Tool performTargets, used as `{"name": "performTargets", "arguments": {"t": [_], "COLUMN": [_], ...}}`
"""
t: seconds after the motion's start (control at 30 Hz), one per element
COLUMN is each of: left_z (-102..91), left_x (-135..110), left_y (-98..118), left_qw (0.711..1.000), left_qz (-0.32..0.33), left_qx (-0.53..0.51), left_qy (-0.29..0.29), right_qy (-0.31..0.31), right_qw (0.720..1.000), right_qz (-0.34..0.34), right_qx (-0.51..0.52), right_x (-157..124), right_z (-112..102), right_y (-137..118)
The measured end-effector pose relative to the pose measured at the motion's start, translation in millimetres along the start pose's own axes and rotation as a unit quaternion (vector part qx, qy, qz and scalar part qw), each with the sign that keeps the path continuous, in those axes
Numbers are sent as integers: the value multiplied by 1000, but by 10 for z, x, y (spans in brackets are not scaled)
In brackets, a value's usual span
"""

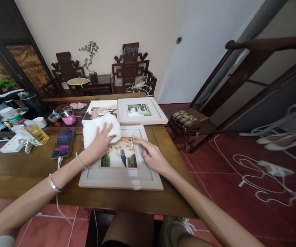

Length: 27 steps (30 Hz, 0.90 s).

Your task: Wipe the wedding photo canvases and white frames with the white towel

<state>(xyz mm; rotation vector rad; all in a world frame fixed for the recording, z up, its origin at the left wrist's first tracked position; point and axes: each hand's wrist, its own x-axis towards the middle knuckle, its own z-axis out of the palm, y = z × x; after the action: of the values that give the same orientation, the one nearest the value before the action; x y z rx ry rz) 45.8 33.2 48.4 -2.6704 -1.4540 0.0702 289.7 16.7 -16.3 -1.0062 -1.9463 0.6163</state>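
Observation:
A pale framed photograph (119, 176) lies flat near the front edge of a dark wooden table (22, 164). My left hand (100, 142) presses a white folded cloth (96, 127) on the frame's top left corner, fingers spread flat over it. Resting on the right side of the frame is my right hand (150, 154), fingers stretched out flat against the glass and holding nothing. A bracelet and a thin band circle my left wrist.
A second framed photograph (140, 111) and an unframed print (100, 109) lie behind. A phone (63, 143) on a cable, a pink cup (68, 117), bottles and a power strip (13, 144) crowd the left. A low bench (189, 120) stands right; white cables (263, 171) trail across the red floor.

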Motion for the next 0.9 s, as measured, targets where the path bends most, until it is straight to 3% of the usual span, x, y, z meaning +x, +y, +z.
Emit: {"name": "performTargets", "arguments": {"t": [0.17, 0.33, 0.43, 0.5, 0.63, 0.83, 0.9], "left_z": [-2, -176, -240, -233, -130, 4, -14], "left_x": [-149, -783, -1106, -1176, -954, -241, -59], "left_y": [131, 540, 694, 714, 609, 300, 215], "left_qw": [998, 984, 977, 975, 982, 997, 998], "left_qz": [44, 91, 117, 123, 93, 25, 27], "left_qx": [-28, -97, -140, -158, -139, -71, -58], "left_qy": [-45, -116, -112, -96, -83, 1, -4], "right_qy": [6, 0, -2, -4, -7, -3, 0], "right_qw": [1000, 1000, 1000, 1000, 1000, 1000, 1000], "right_qz": [5, 3, 3, 5, 7, 2, -2], "right_qx": [4, -5, -6, -9, -11, -7, -1], "right_x": [4, 10, 12, 12, 10, 4, 2], "right_z": [12, 6, 0, -2, 2, 5, 4], "right_y": [3, -28, -42, -47, -49, -31, -25]}}
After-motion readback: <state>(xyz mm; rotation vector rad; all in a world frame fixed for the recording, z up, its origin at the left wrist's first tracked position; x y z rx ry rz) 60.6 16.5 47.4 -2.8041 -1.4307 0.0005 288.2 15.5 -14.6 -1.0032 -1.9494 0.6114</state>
